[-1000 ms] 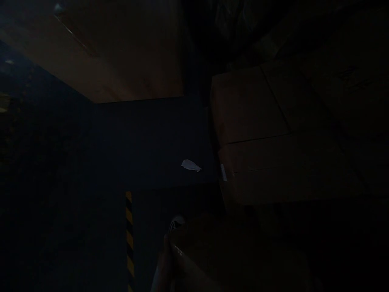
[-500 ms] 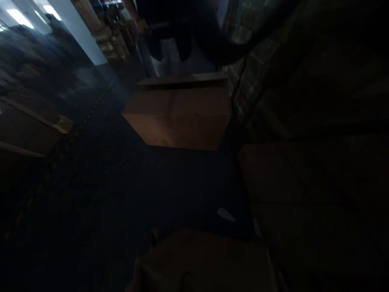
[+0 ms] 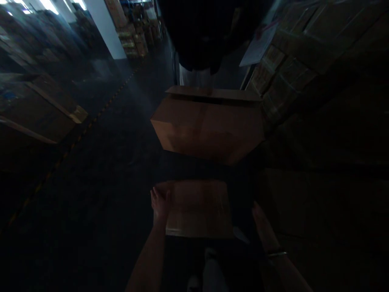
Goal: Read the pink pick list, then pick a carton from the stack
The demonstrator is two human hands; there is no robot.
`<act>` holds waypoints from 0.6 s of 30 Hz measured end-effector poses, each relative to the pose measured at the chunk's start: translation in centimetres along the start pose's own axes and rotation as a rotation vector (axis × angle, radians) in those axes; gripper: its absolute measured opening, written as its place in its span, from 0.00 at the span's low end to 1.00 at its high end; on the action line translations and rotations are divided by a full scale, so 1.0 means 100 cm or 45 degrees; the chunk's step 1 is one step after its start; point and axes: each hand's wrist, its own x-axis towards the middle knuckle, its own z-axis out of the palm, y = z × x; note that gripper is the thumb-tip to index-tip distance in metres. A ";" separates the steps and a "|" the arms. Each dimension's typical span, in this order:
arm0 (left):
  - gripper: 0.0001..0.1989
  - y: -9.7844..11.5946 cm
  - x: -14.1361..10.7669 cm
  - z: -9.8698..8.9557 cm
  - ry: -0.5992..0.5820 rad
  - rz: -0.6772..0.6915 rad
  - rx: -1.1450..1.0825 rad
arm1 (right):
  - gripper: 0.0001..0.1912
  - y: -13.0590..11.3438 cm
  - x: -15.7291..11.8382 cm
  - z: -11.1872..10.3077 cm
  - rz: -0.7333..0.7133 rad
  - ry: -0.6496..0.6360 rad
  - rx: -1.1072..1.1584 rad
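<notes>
The scene is very dark. A small cardboard box [image 3: 197,207] lies low in front of me on the dark floor. My left hand [image 3: 160,205] is flat against its left side, fingers straight. My right hand [image 3: 263,227] hovers to the right of the box, fingers apart, a gap between it and the cardboard. A bracelet shows on my right wrist. Beyond the small box stands a larger cardboard box [image 3: 209,125], and behind that a person [image 3: 197,44] in a dark top and light trousers.
Stacked cartons [image 3: 304,61] wall off the right side. More wrapped boxes [image 3: 39,113] sit at the left, beside a yellow-black floor line [image 3: 75,140]. A white column [image 3: 103,28] and ceiling lights are far back. My shoe [image 3: 209,255] shows below the small box.
The view has lifted from the floor to the aisle. The small box, held close under the camera before, now lies lower and farther out, with my right hand off it.
</notes>
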 end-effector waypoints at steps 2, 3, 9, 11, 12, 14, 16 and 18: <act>0.40 0.028 0.016 0.010 -0.045 0.142 0.043 | 0.44 -0.019 0.007 0.014 -0.072 -0.053 -0.089; 0.39 0.041 0.023 0.013 -0.042 0.213 0.083 | 0.46 -0.027 0.013 0.025 -0.110 -0.061 -0.141; 0.33 0.053 0.016 0.031 0.038 0.300 0.309 | 0.48 -0.036 0.058 0.085 -0.025 0.092 -0.552; 0.29 0.031 -0.010 0.045 0.139 0.305 0.371 | 0.45 -0.028 0.056 0.095 0.125 0.093 -0.650; 0.27 0.018 -0.024 0.052 0.207 0.335 0.402 | 0.44 -0.025 0.052 0.099 0.215 0.097 -0.678; 0.26 -0.003 -0.046 0.062 0.308 0.355 0.451 | 0.42 -0.020 0.039 0.105 0.334 0.153 -0.773; 0.26 -0.013 -0.056 0.065 0.348 0.379 0.470 | 0.38 -0.020 0.029 0.109 0.339 0.227 -0.926; 0.26 -0.012 -0.055 0.063 0.331 0.406 0.475 | 0.34 -0.022 0.026 0.113 0.304 0.266 -1.049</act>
